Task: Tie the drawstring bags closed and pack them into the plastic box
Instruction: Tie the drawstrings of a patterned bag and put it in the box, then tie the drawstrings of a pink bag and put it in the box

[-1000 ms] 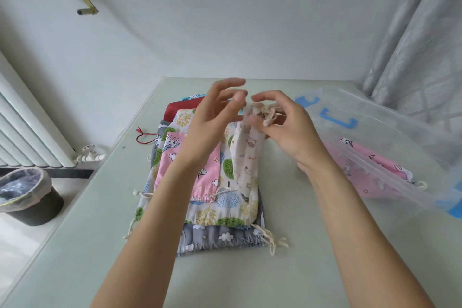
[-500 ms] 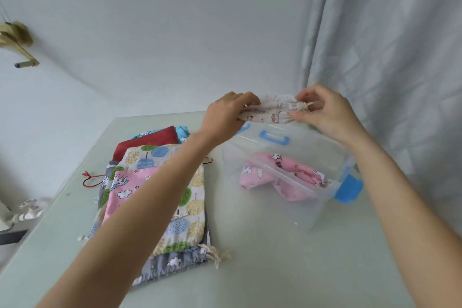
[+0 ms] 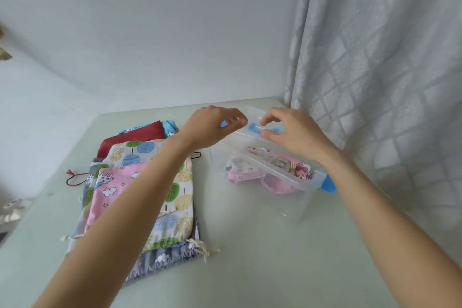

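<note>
Both hands hover empty above the box [image 3: 295,205] on the bench [image 3: 262,270], the left hand [image 3: 212,127] and right hand [image 3: 295,132] with fingers loosely spread, holding nothing. Two tied bags [image 3: 270,170] lie inside the box. A stack [image 3: 160,182] of untied bags waits beside it, so most work remains.

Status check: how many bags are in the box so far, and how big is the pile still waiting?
Done: the clear plastic box holds a pink bag and a cream printed bag. In hand: nothing; left hand and right hand hover empty above the box. Left: the stack of flat bags, at least five, drawstrings loose.
</note>
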The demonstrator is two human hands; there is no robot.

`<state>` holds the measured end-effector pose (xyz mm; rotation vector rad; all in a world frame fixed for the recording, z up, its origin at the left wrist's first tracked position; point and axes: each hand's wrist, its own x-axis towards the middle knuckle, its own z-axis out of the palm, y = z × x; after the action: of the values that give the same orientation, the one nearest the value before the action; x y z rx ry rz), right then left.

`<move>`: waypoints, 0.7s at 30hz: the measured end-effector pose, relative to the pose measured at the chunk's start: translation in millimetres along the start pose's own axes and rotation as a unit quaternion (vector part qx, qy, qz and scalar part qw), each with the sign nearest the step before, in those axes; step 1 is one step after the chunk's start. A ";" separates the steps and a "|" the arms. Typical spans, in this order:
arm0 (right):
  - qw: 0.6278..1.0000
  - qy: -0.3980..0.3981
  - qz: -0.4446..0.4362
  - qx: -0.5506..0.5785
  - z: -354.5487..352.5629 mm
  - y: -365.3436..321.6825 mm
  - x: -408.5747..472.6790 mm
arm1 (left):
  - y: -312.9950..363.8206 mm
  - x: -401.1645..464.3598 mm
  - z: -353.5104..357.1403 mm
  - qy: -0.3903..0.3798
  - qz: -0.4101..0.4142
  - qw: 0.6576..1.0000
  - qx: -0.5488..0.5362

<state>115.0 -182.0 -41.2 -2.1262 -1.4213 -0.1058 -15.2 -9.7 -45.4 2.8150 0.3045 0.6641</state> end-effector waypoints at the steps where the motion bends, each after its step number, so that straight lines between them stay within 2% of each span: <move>1: 0.999 0.025 -0.019 0.027 1.4 -14.0 -2.7 | 0.3 -13.4 -1.7 0.051 -0.014 0.999 -0.005; 3: 0.996 0.044 -0.048 0.065 13.0 -44.7 -9.6 | -7.9 -47.9 -0.9 0.120 -0.053 0.991 -0.015; 5: 0.995 0.019 -0.078 0.064 36.3 -73.3 -17.2 | -23.4 -86.4 0.4 0.135 -0.107 0.985 -0.014; 10: 0.978 -0.151 -0.138 0.030 115.6 -117.1 -36.7 | -63.2 -184.9 0.2 0.022 -0.208 0.978 0.003; 13: 0.968 -0.203 -0.136 0.049 158.4 -125.1 -43.9 | -78.8 -231.5 -3.5 -0.013 -0.264 0.964 0.003; 16: 0.967 -0.207 -0.146 0.009 191.9 -128.8 -46.9 | -88.7 -261.1 -2.4 -0.035 -0.310 0.950 0.020; 21: 0.978 -0.158 -0.139 -0.006 211.8 -135.4 -46.4 | -98.1 -283.2 -5.9 0.037 -0.383 0.923 -0.023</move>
<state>-74.0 -78.2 -178.4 -2.0047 -1.9025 0.1248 -280.2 13.1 -183.5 2.3209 1.2870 0.5632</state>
